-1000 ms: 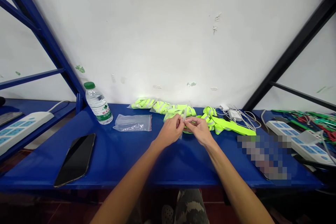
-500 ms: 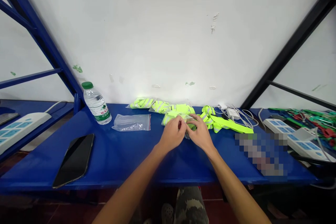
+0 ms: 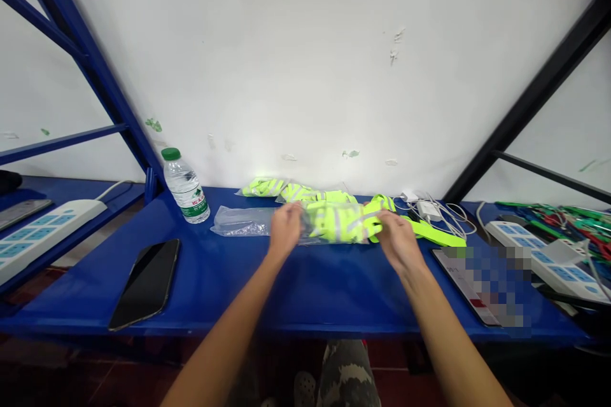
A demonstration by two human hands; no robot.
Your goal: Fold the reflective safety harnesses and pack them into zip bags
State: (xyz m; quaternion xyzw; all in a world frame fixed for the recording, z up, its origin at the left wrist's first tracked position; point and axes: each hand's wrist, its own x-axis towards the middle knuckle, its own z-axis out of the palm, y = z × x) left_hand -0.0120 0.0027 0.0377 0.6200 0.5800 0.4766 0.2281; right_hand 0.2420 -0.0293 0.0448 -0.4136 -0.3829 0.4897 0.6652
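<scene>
Clear plastic sits under the fingers of the left hand (image 3: pixel 285 230), which curl forward and down onto the bag (image 3: pixel 243 221), close together, at its near edge. From my feed I cannot tell whether they pinch it. The fingers of the right hand (image 3: pixel 398 241) bend over the right end of the reflective strap bundle (image 3: pixel 337 222), slightly apart, and I cannot tell whether they grip it either. The hands stand well apart, one at each side of the bundle.

The bundle lies flat on the bag near the back edge of the tabletop (image 3: pixel 238 292), and seems to be partly inside it, though the film's glare makes that hard to confirm. I judge it light and soft, likely to slump when lifted, while the film looks thin and slippery. The surest hold looks like a full grip around the folded middle, with the bag's mouth taken separately.

A loose yellow strap (image 3: pixel 432 235) trails off to the right, beside a white charger (image 3: pixel 428 208) and its cables. Two more strap bundles (image 3: pixel 263 187) sit along the back edge. A water bottle (image 3: pixel 185 187) stands at the left, and a black phone (image 3: pixel 146 283) lies nearer the front edge. A white power strip (image 3: pixel 539 254) lies past the right end.
</scene>
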